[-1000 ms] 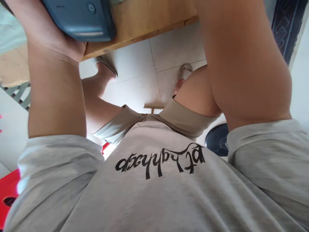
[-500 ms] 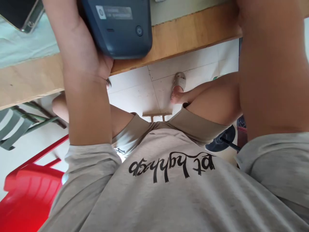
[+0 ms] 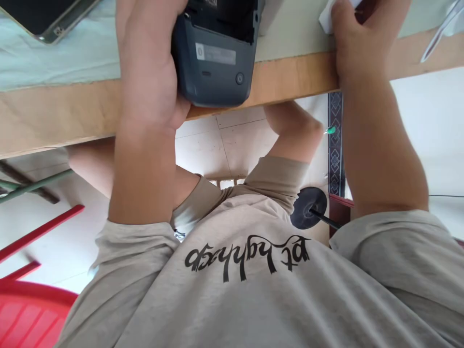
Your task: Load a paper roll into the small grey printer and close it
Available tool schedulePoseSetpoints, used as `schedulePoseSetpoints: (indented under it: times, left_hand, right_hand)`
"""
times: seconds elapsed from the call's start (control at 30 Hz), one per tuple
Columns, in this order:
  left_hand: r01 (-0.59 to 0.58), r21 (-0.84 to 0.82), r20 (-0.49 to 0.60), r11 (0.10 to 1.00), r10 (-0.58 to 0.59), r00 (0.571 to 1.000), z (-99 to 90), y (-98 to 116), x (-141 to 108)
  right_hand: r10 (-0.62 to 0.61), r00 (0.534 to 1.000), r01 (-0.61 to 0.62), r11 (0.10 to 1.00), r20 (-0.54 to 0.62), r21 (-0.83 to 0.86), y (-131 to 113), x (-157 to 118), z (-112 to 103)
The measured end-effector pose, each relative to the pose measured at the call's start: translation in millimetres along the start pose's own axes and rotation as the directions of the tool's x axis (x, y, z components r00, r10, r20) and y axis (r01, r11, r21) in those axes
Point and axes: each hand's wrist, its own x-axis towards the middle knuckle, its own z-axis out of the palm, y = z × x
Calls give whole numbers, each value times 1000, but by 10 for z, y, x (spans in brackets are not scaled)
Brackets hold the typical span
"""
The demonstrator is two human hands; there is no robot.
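My left hand is closed around the left side of a dark blue portable printer, with its fingertips hidden. The printer has a round power button, a small slot and a pale label on its near end. Farther up its face a black, recessed compartment shows, cut off by the top of the view. My right hand is at the table's edge, its thumb against a white, paper-like piece. Something dark shows between thumb and fingers. The fingertips run out of view.
A dark phone-like device lies on the pale green cloth at upper left. Along the front runs the wooden table edge. A thin white-edged item sticks out over the edge at right. A red plastic chair stands lower left.
The printer now shows more of its face, including the black compartment, and sits farther right and lower in view. My right hand has come into view with the white piece. My right-side leg has shifted.
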Motion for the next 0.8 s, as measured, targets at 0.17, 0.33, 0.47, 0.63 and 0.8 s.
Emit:
schedulePoseSetpoints:
  times: [0.17,0.33,0.47,0.63,0.8]
  left_hand:
    - [63,37,306,997,-71,949,-106,131,7]
    - [65,39,355,997,-75,932,-172,134,3]
    - [-6,0,266,1000,6,964,-193,28,21]
    - [-3,-44,307,999,17,951,-256,-65,77]
    - [28,-75,282,997,-6,960,-164,-18,23]
  right_hand:
    - [-140,990,140,990,-26,15,-35,-32,-101]
    - [-121,992,122,991,-26,60,-19,-28,-100]
    - [-92,996,92,994,0,58,-32,-40,-69]
    - [-131,991,133,991,-39,27,-61,-57,-50]
    - [-250,935,266,963,-250,31,-62,-103,-97]
